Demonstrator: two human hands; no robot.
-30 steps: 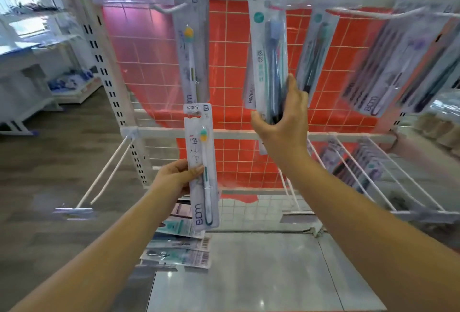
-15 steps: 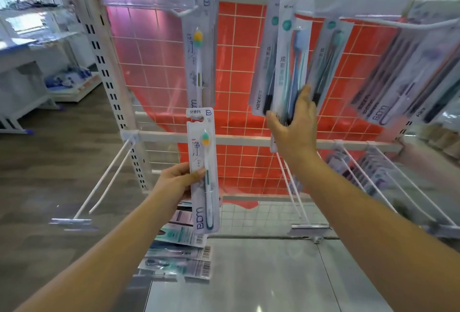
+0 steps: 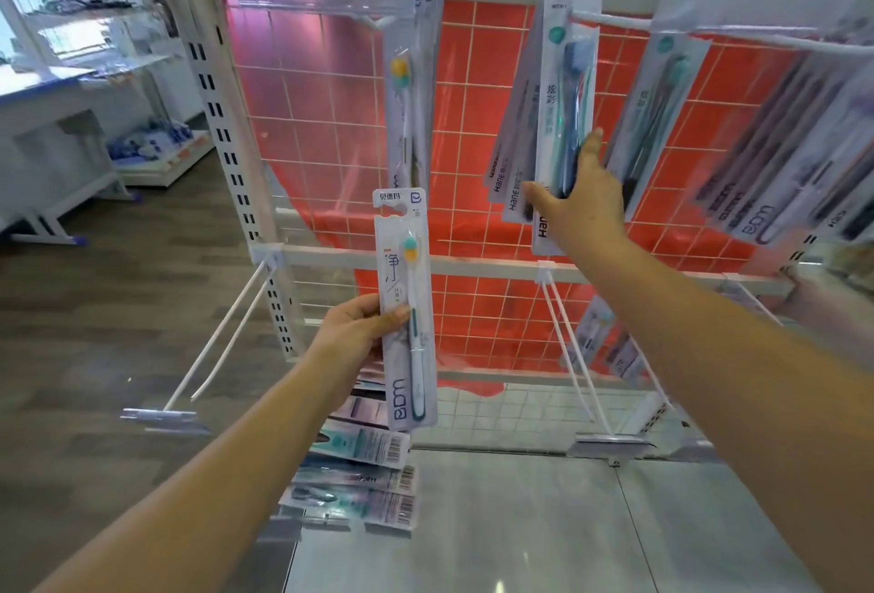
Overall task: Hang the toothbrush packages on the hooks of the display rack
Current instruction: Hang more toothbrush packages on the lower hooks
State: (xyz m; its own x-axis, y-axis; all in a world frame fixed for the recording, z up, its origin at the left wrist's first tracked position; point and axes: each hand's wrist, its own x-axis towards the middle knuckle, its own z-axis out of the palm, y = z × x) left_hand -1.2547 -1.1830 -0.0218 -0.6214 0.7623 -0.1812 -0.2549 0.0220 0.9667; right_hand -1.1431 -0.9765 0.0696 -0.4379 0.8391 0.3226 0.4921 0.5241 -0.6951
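Head view: left hand (image 3: 352, 332) pinches white toothbrush package (image 3: 406, 308); right hand (image 3: 579, 199), fingers spread, touches hung package (image 3: 565, 119).

left hand (image 3: 359, 332) gripping toothbrush package (image 3: 406, 308), right hand (image 3: 579, 199) touching hung packages (image 3: 565, 105)

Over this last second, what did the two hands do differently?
The right hand lifted its dark-brush package up to the upper hook, where it now hangs, and its grip has loosened. The left hand still holds the single-brush package upright below the rack.
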